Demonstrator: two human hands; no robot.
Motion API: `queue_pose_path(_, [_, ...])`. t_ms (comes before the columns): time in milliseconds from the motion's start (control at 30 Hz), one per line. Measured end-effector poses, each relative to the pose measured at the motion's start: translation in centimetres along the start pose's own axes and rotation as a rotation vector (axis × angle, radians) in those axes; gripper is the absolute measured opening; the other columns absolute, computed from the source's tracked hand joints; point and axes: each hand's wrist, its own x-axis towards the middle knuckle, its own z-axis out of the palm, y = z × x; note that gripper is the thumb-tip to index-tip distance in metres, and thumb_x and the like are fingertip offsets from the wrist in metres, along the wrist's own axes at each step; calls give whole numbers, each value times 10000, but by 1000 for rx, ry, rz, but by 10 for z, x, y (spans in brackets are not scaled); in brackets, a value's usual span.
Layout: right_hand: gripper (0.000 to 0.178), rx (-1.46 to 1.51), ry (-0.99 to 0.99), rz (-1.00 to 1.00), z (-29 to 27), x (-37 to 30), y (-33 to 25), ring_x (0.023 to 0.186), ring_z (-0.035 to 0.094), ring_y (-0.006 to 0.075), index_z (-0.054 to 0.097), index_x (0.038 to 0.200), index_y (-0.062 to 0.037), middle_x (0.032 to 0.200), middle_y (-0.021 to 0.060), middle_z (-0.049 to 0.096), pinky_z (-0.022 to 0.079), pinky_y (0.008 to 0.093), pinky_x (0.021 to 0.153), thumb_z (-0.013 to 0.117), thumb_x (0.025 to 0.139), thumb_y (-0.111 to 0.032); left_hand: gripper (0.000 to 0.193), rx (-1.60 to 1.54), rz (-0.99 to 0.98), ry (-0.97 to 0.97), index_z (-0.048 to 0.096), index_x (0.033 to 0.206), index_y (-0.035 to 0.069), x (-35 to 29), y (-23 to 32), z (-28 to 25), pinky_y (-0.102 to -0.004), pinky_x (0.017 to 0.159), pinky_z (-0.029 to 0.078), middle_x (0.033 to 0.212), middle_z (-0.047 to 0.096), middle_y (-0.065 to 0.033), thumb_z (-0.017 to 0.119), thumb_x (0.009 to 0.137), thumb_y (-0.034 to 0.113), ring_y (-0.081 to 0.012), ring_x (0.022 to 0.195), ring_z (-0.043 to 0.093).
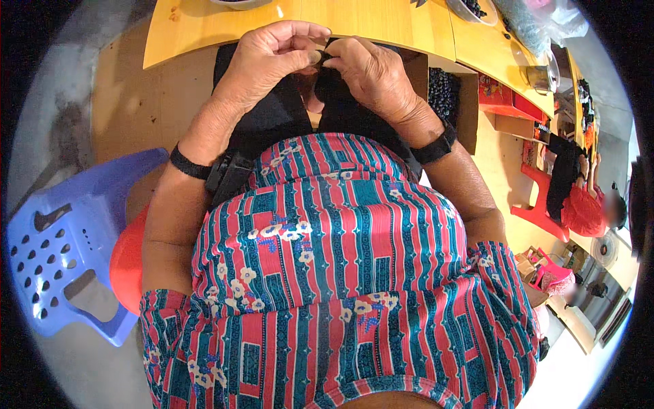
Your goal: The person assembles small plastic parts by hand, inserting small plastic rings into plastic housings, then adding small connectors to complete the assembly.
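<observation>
My left hand (269, 53) and my right hand (369, 69) meet in front of the wooden table's near edge, above my lap. Between their fingertips is a small black piece (325, 58), too small and too covered to name. The left thumb presses toward it, with the index finger stretched out above. On the other side, the right thumb and forefinger pinch it. Black bands circle both wrists, the left one carrying a dark box-shaped device (228, 172).
The yellow wooden table (368, 19) bears a bowl of black pieces (470, 9), plastic bags (528, 24) and a metal cup (541, 78). Below stands a box of black pieces (444, 92). A blue plastic chair (85, 238) is at left; another person in red (584, 210) sits at right.
</observation>
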Motion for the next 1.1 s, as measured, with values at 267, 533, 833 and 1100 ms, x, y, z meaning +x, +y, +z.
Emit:
queue_pose_path(267, [76, 576, 39, 482, 0, -1, -8, 543, 594, 116, 578, 826, -21, 650, 67, 610, 484, 239, 503, 626, 820, -80, 320, -350, -61, 60, 523, 1171, 5, -1, -11, 11, -236, 742, 506, 919, 593, -34, 572, 861, 71, -96, 788, 580])
queue_pose_path(533, [74, 1277, -45, 707, -4, -1, 5, 589, 578, 105, 596, 815, -3, 709, 54, 620, 500, 227, 571, 643, 807, -60, 340, -325, -47, -65, 509, 1187, 20, 1, -3, 5, -215, 720, 501, 942, 606, -46, 578, 857, 69, -84, 761, 577])
queue_pose_path(833, [318, 1167, -410, 547, -24, 9, 6, 597, 568, 82, 588, 1140, -14, 768, 24, 624, 474, 199, 553, 587, 861, -168, 588, -221, -26, -150, 394, 1301, 18, 4, 7, 5, -201, 695, 524, 972, 613, -60, 668, 799, 155, -96, 806, 603])
queue_pose_path(1100, [315, 1015, -485, 498, -31, 13, 13, 605, 556, 69, 606, 1111, -16, 801, 37, 632, 457, 186, 538, 623, 841, -178, 533, -354, -115, -128, 417, 1266, 12, 1, -4, 6, -209, 654, 539, 978, 616, -75, 663, 810, 136, -97, 744, 619])
